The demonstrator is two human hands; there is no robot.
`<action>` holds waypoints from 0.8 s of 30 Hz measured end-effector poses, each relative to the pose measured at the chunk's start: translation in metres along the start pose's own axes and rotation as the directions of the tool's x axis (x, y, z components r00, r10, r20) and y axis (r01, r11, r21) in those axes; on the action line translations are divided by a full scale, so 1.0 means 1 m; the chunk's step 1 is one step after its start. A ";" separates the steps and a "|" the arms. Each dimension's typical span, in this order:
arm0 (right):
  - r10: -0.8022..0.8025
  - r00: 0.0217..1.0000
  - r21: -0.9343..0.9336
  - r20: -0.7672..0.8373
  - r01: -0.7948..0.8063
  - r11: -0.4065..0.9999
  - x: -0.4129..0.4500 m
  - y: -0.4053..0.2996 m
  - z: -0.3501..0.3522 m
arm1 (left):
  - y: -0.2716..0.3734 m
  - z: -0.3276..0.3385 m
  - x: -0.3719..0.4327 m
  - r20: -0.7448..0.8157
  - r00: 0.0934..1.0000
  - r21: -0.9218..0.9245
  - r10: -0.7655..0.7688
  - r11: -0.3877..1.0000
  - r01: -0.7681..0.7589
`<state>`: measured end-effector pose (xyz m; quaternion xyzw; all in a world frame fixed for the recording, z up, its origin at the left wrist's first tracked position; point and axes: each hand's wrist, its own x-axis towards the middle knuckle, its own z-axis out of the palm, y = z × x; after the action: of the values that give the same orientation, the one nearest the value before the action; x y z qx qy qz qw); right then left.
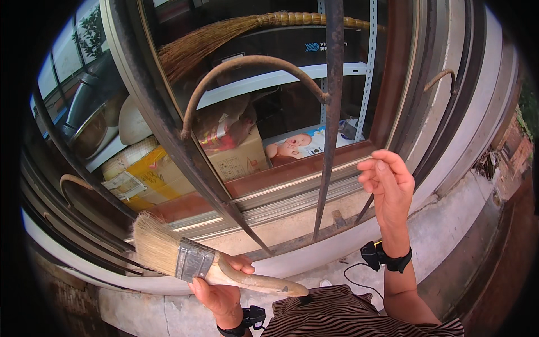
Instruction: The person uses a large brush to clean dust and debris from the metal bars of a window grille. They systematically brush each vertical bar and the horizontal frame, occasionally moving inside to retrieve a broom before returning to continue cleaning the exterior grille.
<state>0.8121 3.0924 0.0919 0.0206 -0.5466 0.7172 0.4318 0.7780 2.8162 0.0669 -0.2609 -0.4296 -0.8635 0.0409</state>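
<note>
In my left hand point(219, 290) is a wide flat paintbrush point(196, 259), with pale bristles, a metal ferrule and a worn wooden handle. The bristles point up and left over the window sill point(236, 241); the handle's end lies toward my striped shirt. My right hand point(387, 181) is raised on the right, empty, its fingers loosely bent. It is near a dark metal window bar point(330, 139) but shows no clear contact with it. Rusty curved rods point(252, 61) join the upright bars of the window grille.
Behind the sliding window, metal shelves point(276, 86) hold a straw broom point(219, 38), taped cardboard boxes point(164, 175) and a pack with a baby picture point(297, 145). A black cable point(358, 265) hangs by my right wrist strap. Below the sill is a concrete ledge point(139, 311).
</note>
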 end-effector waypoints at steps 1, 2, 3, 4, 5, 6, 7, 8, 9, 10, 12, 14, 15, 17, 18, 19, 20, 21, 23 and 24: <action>-0.002 1.000 0.010 -0.006 0.002 1.000 0.011 0.001 0.010 | 0.001 0.001 0.000 0.008 1.000 0.009 0.001 1.000 -0.002; 0.022 1.000 0.047 0.022 -0.023 0.999 0.020 0.003 0.019 | 0.001 0.001 -0.002 0.006 1.000 0.024 -0.008 1.000 0.008; 0.040 0.997 0.089 0.061 -0.045 0.995 0.031 0.005 0.029 | 0.002 0.001 -0.003 0.002 1.000 0.040 -0.004 0.999 0.004; 0.036 0.997 0.123 0.071 -0.044 0.991 0.041 0.005 0.039 | 0.002 0.005 -0.004 -0.044 0.999 0.068 0.031 0.997 -0.028; 0.032 0.996 0.157 0.082 -0.045 0.987 0.050 0.005 0.048 | 0.002 0.005 -0.005 -0.041 0.998 0.077 0.049 0.996 -0.046; 0.038 0.995 0.170 0.088 -0.053 0.984 0.060 0.010 0.059 | 0.004 0.001 -0.006 -0.056 0.997 0.118 0.053 0.992 -0.047; 0.012 0.991 0.167 0.132 -0.035 0.985 0.068 0.008 0.067 | 0.006 0.002 -0.007 -0.062 0.997 0.144 0.055 0.988 -0.046; -0.005 0.983 0.183 0.185 -0.029 0.983 0.078 0.012 0.073 | 0.008 0.005 -0.008 -0.103 0.991 0.154 0.085 0.986 -0.069; -0.019 0.972 0.198 0.234 -0.029 0.980 0.087 0.014 0.080 | 0.010 0.004 -0.010 -0.097 0.991 0.164 0.093 0.983 -0.077; -0.025 0.972 0.211 0.232 -0.026 0.977 0.094 0.014 0.084 | 0.012 0.004 -0.011 -0.109 0.989 0.174 0.097 0.982 -0.078; -0.002 0.891 0.149 0.454 -0.074 0.986 0.107 0.010 0.091 | 0.014 0.003 -0.015 -0.166 0.980 0.141 0.112 0.986 -0.089; -0.011 0.831 0.134 0.556 -0.077 0.988 0.126 0.013 0.092 | 0.014 -0.003 -0.017 -0.179 0.977 0.137 0.120 0.986 -0.096; -0.009 0.759 0.102 0.651 -0.075 0.992 0.133 0.014 0.093 | 0.014 -0.004 -0.018 -0.198 0.973 0.118 0.118 0.988 -0.096; 0.006 0.740 0.082 0.673 -0.083 0.993 0.145 0.013 0.095 | 0.016 -0.001 -0.018 -0.182 0.974 0.147 0.134 0.983 -0.108; 0.011 0.721 0.058 0.693 -0.072 0.996 0.152 0.011 0.098 | 0.017 0.001 -0.018 -0.168 0.976 0.161 0.137 0.981 -0.110; 0.016 0.701 0.036 0.713 -0.060 0.998 0.158 0.009 0.102 | 0.016 0.002 -0.019 -0.164 0.976 0.168 0.146 0.979 -0.118; 0.014 0.690 0.042 0.723 -0.064 0.997 0.162 0.009 0.109 | 0.015 0.002 -0.019 -0.171 0.973 0.176 0.154 0.977 -0.124; -0.022 0.634 0.088 0.773 -0.073 0.993 0.163 0.008 0.121 | 0.018 0.002 -0.020 -0.184 0.969 0.197 0.165 0.972 -0.128; -0.083 0.582 0.154 0.809 -0.074 0.985 0.168 0.007 0.140 | 0.015 0.012 -0.018 -0.195 0.961 0.228 0.195 0.962 -0.149; -0.093 0.544 0.185 0.834 -0.117 0.976 0.171 0.012 0.153 | 0.015 0.016 -0.018 -0.216 0.951 0.258 0.223 0.952 -0.164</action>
<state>0.6294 3.0718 0.2299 0.4040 -0.6039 0.6785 0.1082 0.8048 2.8156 0.0768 -0.1878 -0.4936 -0.8231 0.2089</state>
